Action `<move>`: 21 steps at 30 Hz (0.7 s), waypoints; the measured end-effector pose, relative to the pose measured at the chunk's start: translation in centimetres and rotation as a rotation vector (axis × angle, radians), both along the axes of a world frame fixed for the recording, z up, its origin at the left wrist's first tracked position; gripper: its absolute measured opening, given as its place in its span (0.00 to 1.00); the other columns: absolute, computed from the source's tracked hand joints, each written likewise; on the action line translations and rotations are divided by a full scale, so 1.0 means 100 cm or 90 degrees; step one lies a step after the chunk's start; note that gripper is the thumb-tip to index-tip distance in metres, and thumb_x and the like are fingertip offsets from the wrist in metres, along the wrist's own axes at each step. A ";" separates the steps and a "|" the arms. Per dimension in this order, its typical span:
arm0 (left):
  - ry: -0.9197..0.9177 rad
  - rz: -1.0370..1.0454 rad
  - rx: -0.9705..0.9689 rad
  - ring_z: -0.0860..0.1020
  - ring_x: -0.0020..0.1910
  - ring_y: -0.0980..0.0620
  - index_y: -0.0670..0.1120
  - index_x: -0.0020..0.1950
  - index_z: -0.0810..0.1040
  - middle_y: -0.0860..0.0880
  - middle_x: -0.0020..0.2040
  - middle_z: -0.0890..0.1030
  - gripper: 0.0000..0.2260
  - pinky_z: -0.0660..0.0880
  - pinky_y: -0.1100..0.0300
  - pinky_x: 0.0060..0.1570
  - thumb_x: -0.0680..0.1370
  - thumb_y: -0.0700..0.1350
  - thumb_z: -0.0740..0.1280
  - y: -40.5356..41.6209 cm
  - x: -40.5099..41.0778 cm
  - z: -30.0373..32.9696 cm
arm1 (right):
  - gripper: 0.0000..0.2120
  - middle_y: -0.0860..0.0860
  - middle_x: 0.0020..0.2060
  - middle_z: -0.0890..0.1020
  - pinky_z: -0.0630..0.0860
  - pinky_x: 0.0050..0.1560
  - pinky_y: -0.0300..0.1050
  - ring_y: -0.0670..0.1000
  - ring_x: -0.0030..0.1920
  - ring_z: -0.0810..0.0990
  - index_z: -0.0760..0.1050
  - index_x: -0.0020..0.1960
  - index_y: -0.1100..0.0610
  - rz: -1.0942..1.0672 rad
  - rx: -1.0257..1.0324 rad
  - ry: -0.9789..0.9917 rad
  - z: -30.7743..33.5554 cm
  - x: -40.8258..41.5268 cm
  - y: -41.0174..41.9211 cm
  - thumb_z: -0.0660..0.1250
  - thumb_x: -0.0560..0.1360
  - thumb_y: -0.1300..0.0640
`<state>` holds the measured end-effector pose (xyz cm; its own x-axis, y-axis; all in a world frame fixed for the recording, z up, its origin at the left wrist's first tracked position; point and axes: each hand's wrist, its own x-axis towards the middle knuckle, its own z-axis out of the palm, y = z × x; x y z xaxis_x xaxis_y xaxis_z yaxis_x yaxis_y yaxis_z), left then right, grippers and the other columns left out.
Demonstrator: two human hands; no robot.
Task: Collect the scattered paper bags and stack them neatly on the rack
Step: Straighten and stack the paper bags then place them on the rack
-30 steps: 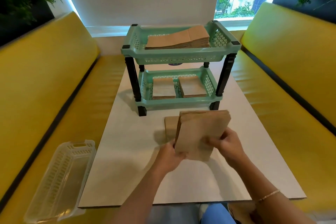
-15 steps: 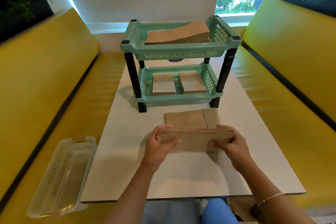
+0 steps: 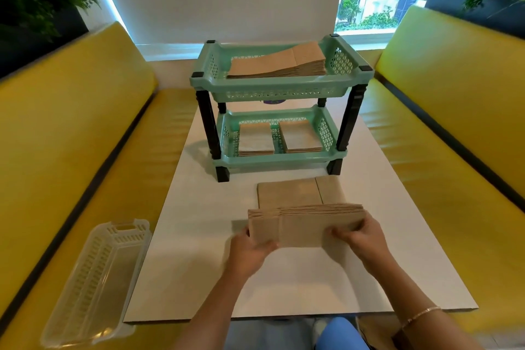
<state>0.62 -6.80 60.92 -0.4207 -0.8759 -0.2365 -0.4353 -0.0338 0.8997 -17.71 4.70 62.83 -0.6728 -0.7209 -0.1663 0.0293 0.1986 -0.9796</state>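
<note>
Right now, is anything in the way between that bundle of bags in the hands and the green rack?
Only one thing: a flat paper bag lies on the white table between the held bundle and the rack. Lifted over it, the bundle meets nothing else visible.

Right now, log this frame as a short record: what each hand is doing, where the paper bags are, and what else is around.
left hand: left hand grips the left end of the held bag stack
right hand: right hand grips its right end
held stack: upright on its long edge on the white table
loose bag: one flat paper bag on the table behind it
rack top tier: sloped bag pile in the green rack
rack lower tier: two short stacks side by side
elsewhere: clear plastic basket on the yellow bench
</note>
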 end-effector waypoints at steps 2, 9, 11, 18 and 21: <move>-0.007 -0.021 0.000 0.76 0.48 0.52 0.41 0.60 0.74 0.47 0.52 0.80 0.22 0.72 0.64 0.46 0.68 0.39 0.76 -0.005 0.001 0.011 | 0.27 0.51 0.49 0.77 0.73 0.44 0.37 0.53 0.51 0.76 0.71 0.56 0.47 -0.003 0.002 0.117 0.013 -0.008 -0.002 0.74 0.65 0.69; -0.040 -0.137 -0.190 0.79 0.42 0.54 0.49 0.53 0.81 0.53 0.42 0.80 0.15 0.75 0.66 0.40 0.68 0.42 0.75 -0.017 -0.008 0.079 | 0.36 0.50 0.60 0.75 0.68 0.62 0.48 0.51 0.60 0.72 0.66 0.68 0.47 0.327 0.064 0.639 0.105 0.016 -0.034 0.74 0.63 0.51; -0.020 -0.149 -0.257 0.78 0.41 0.55 0.52 0.48 0.82 0.54 0.41 0.80 0.11 0.75 0.65 0.40 0.68 0.42 0.75 -0.014 -0.013 0.098 | 0.27 0.49 0.55 0.80 0.70 0.60 0.46 0.51 0.57 0.76 0.70 0.66 0.48 0.356 0.132 0.747 0.120 0.026 -0.045 0.73 0.68 0.52; 0.242 -0.099 -0.111 0.79 0.47 0.57 0.55 0.48 0.74 0.53 0.48 0.81 0.21 0.79 0.60 0.48 0.64 0.38 0.78 -0.016 -0.011 0.106 | 0.15 0.46 0.38 0.84 0.77 0.47 0.35 0.45 0.42 0.81 0.79 0.43 0.54 0.241 -0.018 0.242 0.122 0.006 -0.040 0.78 0.61 0.64; 0.035 -0.180 -0.028 0.78 0.52 0.53 0.54 0.57 0.72 0.50 0.56 0.80 0.24 0.77 0.58 0.52 0.66 0.43 0.78 -0.013 -0.010 0.081 | 0.22 0.49 0.41 0.85 0.80 0.42 0.45 0.53 0.45 0.82 0.78 0.48 0.54 0.112 -0.134 -0.036 0.090 0.000 -0.038 0.77 0.58 0.70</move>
<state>-0.41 -8.14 68.98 -0.6609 -0.7307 -0.1711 -0.3722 0.1211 0.9202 -17.70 0.91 71.86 -0.5283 -0.8484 -0.0339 0.0679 -0.0024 -0.9977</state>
